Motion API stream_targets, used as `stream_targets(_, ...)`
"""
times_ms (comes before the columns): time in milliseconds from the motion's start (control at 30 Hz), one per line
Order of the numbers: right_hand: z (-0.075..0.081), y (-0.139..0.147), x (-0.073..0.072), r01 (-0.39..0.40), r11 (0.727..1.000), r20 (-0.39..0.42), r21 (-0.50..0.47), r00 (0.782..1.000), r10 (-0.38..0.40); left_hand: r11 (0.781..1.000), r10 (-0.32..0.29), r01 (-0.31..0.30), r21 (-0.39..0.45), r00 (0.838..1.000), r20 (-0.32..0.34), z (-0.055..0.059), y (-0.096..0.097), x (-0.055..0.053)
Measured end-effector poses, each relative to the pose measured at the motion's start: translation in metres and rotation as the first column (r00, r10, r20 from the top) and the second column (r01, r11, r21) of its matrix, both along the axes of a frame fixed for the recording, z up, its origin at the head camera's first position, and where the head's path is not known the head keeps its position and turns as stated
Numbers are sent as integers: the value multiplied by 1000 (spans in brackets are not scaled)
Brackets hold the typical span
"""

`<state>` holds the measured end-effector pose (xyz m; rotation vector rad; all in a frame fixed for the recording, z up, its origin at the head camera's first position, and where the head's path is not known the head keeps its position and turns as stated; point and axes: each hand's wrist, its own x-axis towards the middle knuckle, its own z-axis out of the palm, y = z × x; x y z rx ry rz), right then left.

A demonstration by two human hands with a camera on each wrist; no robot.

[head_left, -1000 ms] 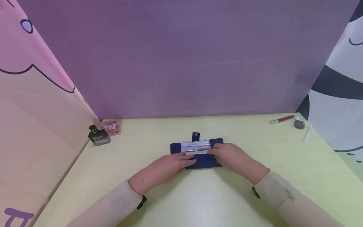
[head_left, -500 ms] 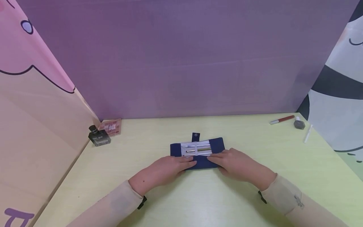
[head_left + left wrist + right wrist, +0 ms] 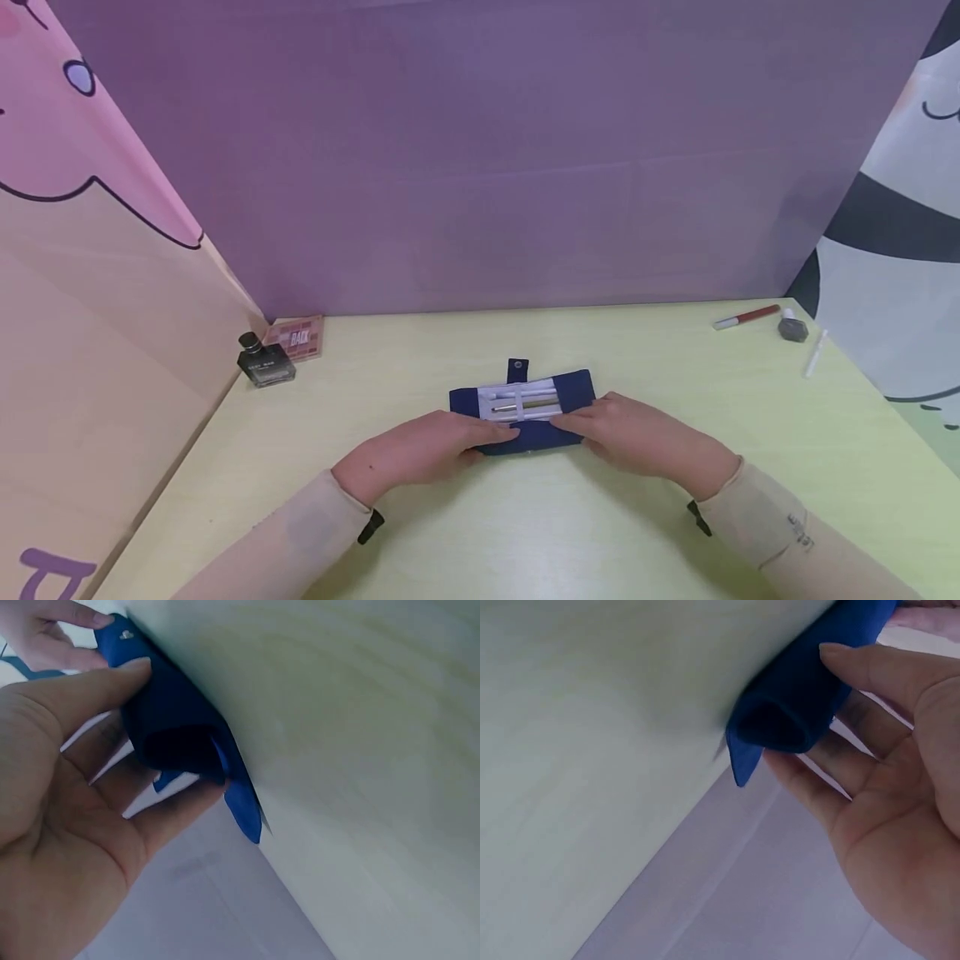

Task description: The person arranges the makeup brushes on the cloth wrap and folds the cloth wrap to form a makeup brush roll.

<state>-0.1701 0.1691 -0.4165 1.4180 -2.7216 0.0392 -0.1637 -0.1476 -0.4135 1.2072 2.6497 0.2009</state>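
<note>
A navy blue cloth roll-up pouch (image 3: 540, 437) lies on the table, its near side folded over into a hollow tube, as the left wrist view shows. In its pale inner panel, several slim sticks (image 3: 536, 405) lie under a band. A strap (image 3: 517, 371) with a snap sticks out at the far side. My left hand (image 3: 427, 446) grips the left part of the fold, thumb on the near face and fingers over the top. At the right end, my right hand (image 3: 645, 437) pinches the same fold (image 3: 795, 690) between thumb and fingers.
At the back left, a dark glass bottle (image 3: 267, 365) stands against a pink palette box (image 3: 306, 337). Towards the back right lie a red-and-silver tube (image 3: 747, 317), a small dark bottle (image 3: 792, 329) with a white cap and a thin white stick (image 3: 816, 353). A purple backdrop (image 3: 480, 167) closes off the rear.
My right hand has come down from beside the sticks to the pouch's near fold. The pouch has shifted slightly towards me, and my left hand has stayed on it.
</note>
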Motion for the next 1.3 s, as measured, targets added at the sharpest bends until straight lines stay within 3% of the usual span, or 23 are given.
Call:
stream_targets(167,4,6,-3,43,999,155,-34,987,-37,997,44,-52,57,991,129,3,-8,-3)
stream_targets(300,5,11,-9,96,994,316,-60,946,-72,993,79,-95,71,977,200,6,-11,-6)
stream_targets(433,6,14,-16,108,990,415,-93,908,-60,990,99,-119,82,973,210,8,-11,-10)
stream_targets(667,10,14,-32,128,989,468,-73,880,-79,976,145,-176,125,965,220,9,-10,-20)
stream_targets(867,14,10,-43,134,988,501,-70,862,-82,965,190,-219,147,964,187,7,-10,-27)
stream_targets(1167,15,3,-58,138,990,475,-33,874,-106,933,287,-315,173,943,171,2,-8,-32)
stream_targets(1300,19,-2,-61,151,988,491,9,860,-136,921,329,-352,166,932,154,0,-7,-34)
